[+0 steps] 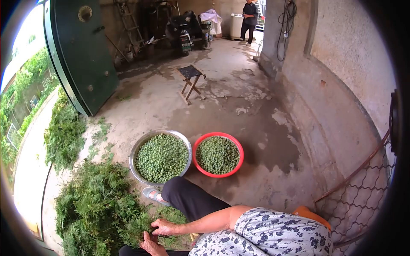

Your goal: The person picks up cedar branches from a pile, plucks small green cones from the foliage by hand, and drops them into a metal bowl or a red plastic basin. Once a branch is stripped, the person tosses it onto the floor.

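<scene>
My right hand [164, 227] is closed in a pinch at a feathery green sprig [143, 224], just beside the large pile of cut leafy plants [96, 205]. Close below it, my left hand [151, 245] has its fingers bent around the stem end of the same greenery. The exact grip of the left fingers is partly hidden. Beyond my raised knee stand a metal basin [162, 158] and a red plastic basin [218, 155], both filled with small round green fruits or pods.
A folding stool [191, 83] stands on the concrete floor. A green metal door [83, 51] is at the left, with more cut plants [64, 136] near it. At the back are a scooter [183, 32] and a standing person [249, 21]. Wire mesh [358, 196] lines the right.
</scene>
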Motion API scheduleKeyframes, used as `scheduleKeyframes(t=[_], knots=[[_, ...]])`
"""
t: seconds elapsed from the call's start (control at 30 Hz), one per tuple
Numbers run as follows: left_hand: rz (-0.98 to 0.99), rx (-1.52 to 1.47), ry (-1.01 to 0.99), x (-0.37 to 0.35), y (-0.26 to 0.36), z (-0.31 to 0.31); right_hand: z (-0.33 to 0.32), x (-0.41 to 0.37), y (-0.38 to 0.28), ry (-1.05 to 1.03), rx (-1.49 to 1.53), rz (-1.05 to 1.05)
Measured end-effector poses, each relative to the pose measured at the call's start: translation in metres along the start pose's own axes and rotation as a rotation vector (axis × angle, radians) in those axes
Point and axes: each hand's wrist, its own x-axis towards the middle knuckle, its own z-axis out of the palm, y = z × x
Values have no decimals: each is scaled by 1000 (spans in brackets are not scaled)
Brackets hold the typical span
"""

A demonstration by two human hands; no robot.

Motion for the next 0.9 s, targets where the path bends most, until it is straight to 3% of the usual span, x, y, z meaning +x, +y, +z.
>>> scheduleKeyframes(t=[0.03, 0.1, 0.17, 0.23, 0.27, 0.3, 0.37, 0.43, 0.5, 0.57, 0.67, 0.83, 0.87, 0.9], knots=[[0, 3, -1, -8, 7, 3, -1, -2, 0, 2, 3, 0], [531, 935, 26, -39, 38, 20, -4, -6, -4, 58, 59, -27], [464, 867, 37, -51, 51, 33, -10, -10, -13, 7, 93, 28], [227, 209, 172, -53, 51, 37, -8, -7, -6, 154, 82, 37], [536, 1070, 91, -47, 47, 21, -7, -4, -5, 178, 234, 117], [534, 1067, 95, -44, 44, 18, -10, -4, -2, 174, 231, 117], [346, 625, 191, -34, 34, 17, -32, -9, -29, 161, 127, 177], [402, 661, 206, -11, 1, 13, -28, -1, -22, 226, 1, 71], [223, -193, 202, -6, -13, 23, -30, -3, -40, 247, -66, -71], [317, -151, -55, -20, -6, 29, -16, 3, -34, 281, -79, -133], [244, -148, -76, -28, -6, 38, -7, 4, -38, 211, -105, -134], [354, 96, -197, -3, -47, 14, 0, 6, -34, 195, -94, -172], [352, 99, -194, -10, -35, 23, -4, 3, -41, 114, -124, -123], [257, -120, -139, -19, -23, 33, -5, 3, -44, 34, -154, -74]])
